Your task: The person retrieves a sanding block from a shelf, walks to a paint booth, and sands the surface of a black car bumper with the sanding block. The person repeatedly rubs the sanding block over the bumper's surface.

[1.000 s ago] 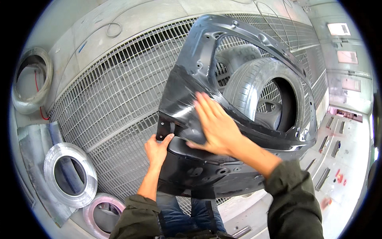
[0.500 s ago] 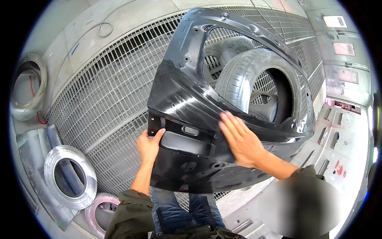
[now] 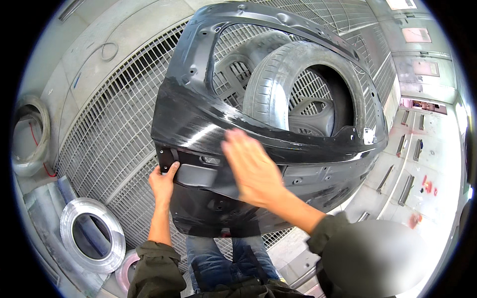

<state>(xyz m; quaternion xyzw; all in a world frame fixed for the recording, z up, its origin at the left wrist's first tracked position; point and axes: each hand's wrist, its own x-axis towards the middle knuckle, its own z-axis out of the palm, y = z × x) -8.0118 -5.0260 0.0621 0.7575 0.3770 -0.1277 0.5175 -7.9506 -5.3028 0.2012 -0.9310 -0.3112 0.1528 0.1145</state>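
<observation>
A black car tailgate panel (image 3: 186, 107) with a window opening lies tilted in front of me, with pale scuffed patches and a bright reflection on its surface. At its left edge, beside a recess with an oval slot, my left hand (image 3: 162, 184) grips the rim, thumb on top and fingers curled around the side. My right hand (image 3: 252, 171) is flat over the middle of the panel, fingers stretched out and slightly blurred. No tool shows in it; its palm side is hidden. Through the window opening a tyre (image 3: 268, 92) is visible under the panel.
Metal floor grating (image 3: 117, 124) runs beneath the panel. To the left are a wrapped ring-shaped tyre (image 3: 37, 156), a silvery tyre (image 3: 117, 248) and a pinkish ring (image 3: 123, 275). A thin hose (image 3: 77, 82) trails along the floor. Wall panels with handles (image 3: 406, 190) stand at right.
My right hand has moved left over the panel, nearer to my left hand. The left hand keeps its grip on the edge. The whole view has shifted, placing the panel further left.
</observation>
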